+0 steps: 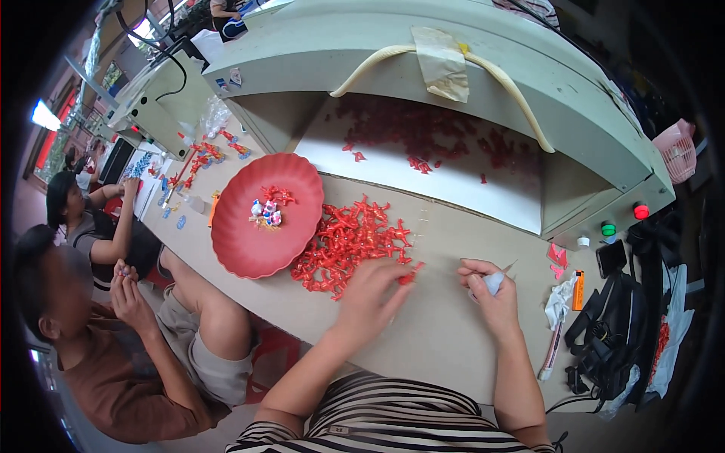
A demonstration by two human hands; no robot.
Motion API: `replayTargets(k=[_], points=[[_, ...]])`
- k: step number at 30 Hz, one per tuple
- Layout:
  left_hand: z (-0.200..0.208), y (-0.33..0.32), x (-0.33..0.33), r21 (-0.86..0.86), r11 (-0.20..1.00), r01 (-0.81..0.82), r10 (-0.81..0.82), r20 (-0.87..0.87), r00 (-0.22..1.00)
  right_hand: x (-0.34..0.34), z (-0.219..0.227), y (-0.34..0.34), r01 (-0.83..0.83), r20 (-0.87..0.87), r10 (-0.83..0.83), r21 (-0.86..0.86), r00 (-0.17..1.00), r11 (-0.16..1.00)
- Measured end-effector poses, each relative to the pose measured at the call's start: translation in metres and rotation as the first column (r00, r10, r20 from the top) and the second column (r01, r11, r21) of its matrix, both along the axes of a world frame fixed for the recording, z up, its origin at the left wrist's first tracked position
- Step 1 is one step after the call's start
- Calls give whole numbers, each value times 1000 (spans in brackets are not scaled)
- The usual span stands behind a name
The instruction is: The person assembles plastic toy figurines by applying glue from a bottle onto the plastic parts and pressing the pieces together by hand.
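My left hand is closed at the near right edge of a pile of glossy red plastic figures. Between its thumb and fingertips sits a small red plastic piece. To the right, apart from the pile, my right hand is closed around a pale bluish-white tool. A thin point sticks out beyond its fingers; the tool's exact kind is unclear. Left of the pile stands a red scalloped bowl, holding a few red figures and some small white, blue and pink figures.
A pale green machine spans the back, with many red pieces on its white bed. At right are a pen, an orange box, a phone and a black bag. Two people sit close on the left.
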State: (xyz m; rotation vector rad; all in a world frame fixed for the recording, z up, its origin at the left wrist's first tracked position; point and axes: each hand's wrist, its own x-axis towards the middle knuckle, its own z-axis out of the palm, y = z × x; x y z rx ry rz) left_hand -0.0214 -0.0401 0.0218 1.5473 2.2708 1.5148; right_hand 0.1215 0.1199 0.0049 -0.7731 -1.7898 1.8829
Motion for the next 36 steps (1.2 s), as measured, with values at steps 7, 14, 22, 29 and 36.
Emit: replayTargets(k=[7,14,22,29,36], points=[[10,-45,-40,-88,928,-361,344,-162,925,-7,4,-1,-91,-11,92,12,996,996],[109,-28,5,463,792,398,-567,314,761,2,-1,-1,-12,-7,14,145,1000,989],[159,-28,52,805,35,593,-991,106,-85,-1,0,-6,-38,29,34,132,999,991],[146,-22,52,755,-49,654,-997,-71,7,-4,4,-8,-45,30,41,147,999,988],[157,-26,65,837,-28,547,-997,16,-76,-4,3,-8,-62,29,58,156,998,986]])
